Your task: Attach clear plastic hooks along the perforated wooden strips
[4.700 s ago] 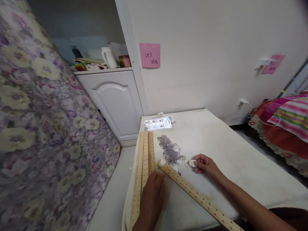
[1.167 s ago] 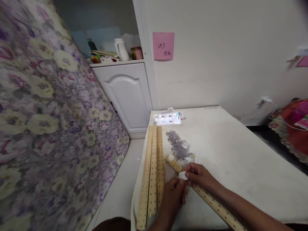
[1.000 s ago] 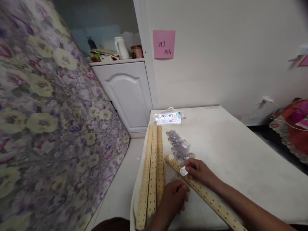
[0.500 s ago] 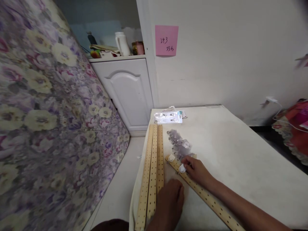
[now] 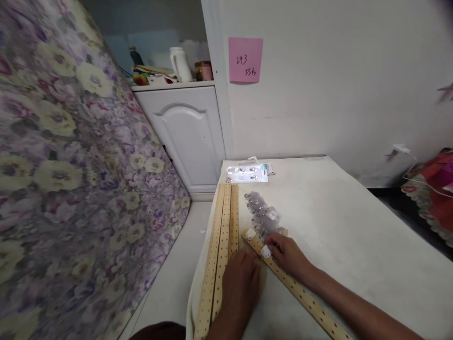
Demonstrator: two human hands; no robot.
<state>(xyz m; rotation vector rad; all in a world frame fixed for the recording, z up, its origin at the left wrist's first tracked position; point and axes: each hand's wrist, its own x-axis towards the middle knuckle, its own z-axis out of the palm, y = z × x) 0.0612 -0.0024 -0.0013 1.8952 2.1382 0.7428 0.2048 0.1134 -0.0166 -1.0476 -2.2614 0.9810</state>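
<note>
A perforated wooden strip (image 5: 300, 290) lies slantwise on the table. On it near its far end sit a white square-looking piece (image 5: 250, 233) and a small white round piece (image 5: 266, 251). My right hand (image 5: 286, 255) is closed, thumb and finger pinched at the edge of the round piece. My left hand (image 5: 242, 274) is curled shut just left of that piece, close to the strip's edge; its fingertips are mostly hidden. Beyond my right hand lies a row of small translucent bags (image 5: 262, 212) with shiny bits in them.
Several more perforated wooden strips (image 5: 222, 231) lie side by side along the table's left edge. At the far end is a clear blister pack (image 5: 247, 173) on the white-covered table (image 5: 339, 226). A flowered curtain (image 5: 88, 189) hangs at left, beside a white cabinet (image 5: 187, 137).
My left hand has moved forward, closer to the round piece and my right hand. The right hand stays at the round piece with only a slight shift.
</note>
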